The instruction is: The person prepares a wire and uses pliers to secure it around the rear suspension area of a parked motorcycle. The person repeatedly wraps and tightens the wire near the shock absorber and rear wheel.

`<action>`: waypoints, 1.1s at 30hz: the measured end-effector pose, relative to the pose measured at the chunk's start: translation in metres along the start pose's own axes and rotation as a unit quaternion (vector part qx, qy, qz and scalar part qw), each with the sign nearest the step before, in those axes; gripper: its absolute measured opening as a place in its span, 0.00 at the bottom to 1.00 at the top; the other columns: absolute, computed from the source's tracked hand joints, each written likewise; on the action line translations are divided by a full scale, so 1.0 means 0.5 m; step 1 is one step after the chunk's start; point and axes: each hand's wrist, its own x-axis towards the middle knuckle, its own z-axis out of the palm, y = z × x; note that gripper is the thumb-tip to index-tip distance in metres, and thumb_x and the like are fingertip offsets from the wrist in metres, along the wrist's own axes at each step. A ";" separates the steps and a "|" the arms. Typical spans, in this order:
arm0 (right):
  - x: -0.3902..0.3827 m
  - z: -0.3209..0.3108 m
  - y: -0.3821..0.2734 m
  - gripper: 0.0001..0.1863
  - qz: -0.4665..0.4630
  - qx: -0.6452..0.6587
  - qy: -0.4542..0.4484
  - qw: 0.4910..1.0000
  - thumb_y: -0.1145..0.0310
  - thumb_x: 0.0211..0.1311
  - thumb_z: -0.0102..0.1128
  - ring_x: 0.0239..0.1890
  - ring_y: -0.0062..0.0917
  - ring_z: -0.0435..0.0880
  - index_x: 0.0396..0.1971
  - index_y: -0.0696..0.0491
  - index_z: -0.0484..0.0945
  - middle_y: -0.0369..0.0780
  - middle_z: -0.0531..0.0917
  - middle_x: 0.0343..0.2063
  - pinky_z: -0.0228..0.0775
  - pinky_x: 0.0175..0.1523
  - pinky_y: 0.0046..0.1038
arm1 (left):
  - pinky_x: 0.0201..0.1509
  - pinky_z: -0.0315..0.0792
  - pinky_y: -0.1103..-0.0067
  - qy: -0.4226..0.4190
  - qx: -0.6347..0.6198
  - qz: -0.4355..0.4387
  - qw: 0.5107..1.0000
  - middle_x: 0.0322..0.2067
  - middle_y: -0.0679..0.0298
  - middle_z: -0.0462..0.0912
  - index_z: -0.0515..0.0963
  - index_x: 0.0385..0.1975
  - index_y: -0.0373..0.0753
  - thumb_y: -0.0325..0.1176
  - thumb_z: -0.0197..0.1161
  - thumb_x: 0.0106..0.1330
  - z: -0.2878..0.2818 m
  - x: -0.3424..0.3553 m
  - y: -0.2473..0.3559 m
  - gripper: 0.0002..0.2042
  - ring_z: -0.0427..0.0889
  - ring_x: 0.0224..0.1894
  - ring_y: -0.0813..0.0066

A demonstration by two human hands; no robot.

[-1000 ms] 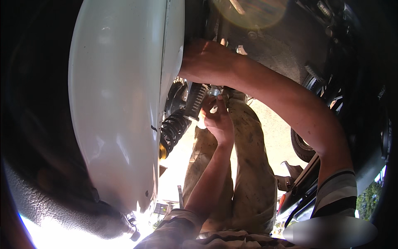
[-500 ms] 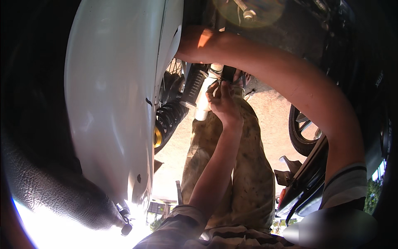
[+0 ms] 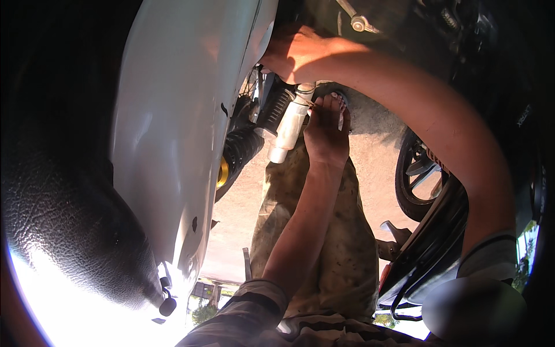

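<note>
My left hand is beside a silver muffler-like tube, its fingers curled and drawn together. A thin wire-like strand shows between the tube and the fingertips, but whatever they hold is too small to make out. From the right, my right arm bends across the top, and my right hand reaches to the edge of a white motorcycle body panel. Most of its fingers are hidden behind that edge or in shadow. Below the right hand, a black ribbed footrest runs alongside the tube.
A black shock absorber spring with a golden ring lies under the panel. A black textured seat fills the lower left. Another motorcycle's wheel and dark bodywork stand at the right. My sandalled foot rests on the ground.
My right hand has come back partly into view from behind the panel. My left hand has shifted slightly right and turned its back upward. The whole view has shifted a little.
</note>
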 end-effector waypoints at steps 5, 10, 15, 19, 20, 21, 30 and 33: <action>0.002 -0.023 -0.015 0.13 0.010 0.001 -0.112 0.994 0.68 0.61 0.63 0.52 0.45 0.84 0.44 0.57 0.83 0.49 0.86 0.43 0.78 0.55 0.42 | 0.69 0.64 0.66 -0.030 -0.052 0.009 0.998 0.47 0.80 0.84 0.77 0.43 0.54 0.45 0.53 0.79 0.020 0.005 -0.022 0.07 0.79 0.54 0.80; -0.005 -0.001 -0.003 0.14 0.047 0.058 -0.103 0.992 0.69 0.65 0.60 0.53 0.46 0.83 0.49 0.56 0.80 0.49 0.84 0.45 0.78 0.55 0.43 | 0.66 0.66 0.69 0.022 -0.053 0.024 0.998 0.42 0.81 0.84 0.76 0.37 0.55 0.43 0.56 0.78 0.012 0.033 -0.045 0.06 0.80 0.48 0.82; -0.018 0.040 0.040 0.15 0.077 0.088 -0.169 0.979 0.68 0.64 0.61 0.51 0.45 0.83 0.48 0.55 0.79 0.48 0.83 0.47 0.79 0.53 0.43 | 0.64 0.67 0.70 0.049 -0.046 0.032 0.997 0.40 0.82 0.84 0.75 0.36 0.56 0.42 0.56 0.78 0.009 0.021 -0.058 0.05 0.80 0.45 0.84; -0.011 0.042 0.011 0.15 0.019 0.064 -0.020 0.998 0.65 0.47 0.67 0.43 0.39 0.88 0.37 0.53 0.83 0.45 0.87 0.37 0.81 0.47 0.39 | 0.64 0.67 0.70 0.021 -0.095 0.023 0.995 0.40 0.81 0.83 0.76 0.38 0.55 0.42 0.57 0.77 0.008 0.015 -0.038 0.04 0.80 0.45 0.84; -0.011 0.047 0.007 0.14 0.005 0.031 -0.006 1.000 0.65 0.46 0.67 0.42 0.38 0.88 0.35 0.52 0.83 0.45 0.86 0.35 0.80 0.46 0.37 | 0.65 0.67 0.69 0.006 -0.116 0.014 0.993 0.41 0.81 0.83 0.76 0.39 0.55 0.42 0.57 0.77 0.012 0.017 -0.039 0.04 0.80 0.46 0.84; -0.007 0.054 0.001 0.13 -0.009 -0.003 0.009 1.000 0.65 0.46 0.68 0.40 0.36 0.87 0.34 0.52 0.82 0.44 0.85 0.34 0.79 0.45 0.36 | 0.65 0.68 0.69 -0.004 -0.121 0.013 0.993 0.42 0.80 0.84 0.77 0.43 0.54 0.42 0.55 0.78 0.015 0.020 -0.036 0.05 0.80 0.48 0.82; -0.026 0.138 0.021 0.07 -0.147 -0.274 0.174 0.934 0.67 0.65 0.56 0.30 0.24 0.77 0.26 0.49 0.75 0.33 0.74 0.24 0.69 0.42 0.25 | 0.68 0.68 0.69 -0.038 -0.137 -0.042 0.989 0.58 0.66 0.79 0.75 0.57 0.47 0.35 0.47 0.79 0.035 0.055 -0.040 0.13 0.75 0.62 0.71; -0.026 0.087 0.007 0.05 -0.131 -0.317 0.061 0.937 0.67 0.62 0.56 0.41 0.25 0.77 0.32 0.50 0.79 0.33 0.78 0.34 0.66 0.54 0.29 | 0.68 0.69 0.68 -0.110 -0.141 -0.058 0.982 0.56 0.63 0.80 0.76 0.56 0.42 0.36 0.51 0.78 0.009 0.064 -0.026 0.13 0.77 0.61 0.70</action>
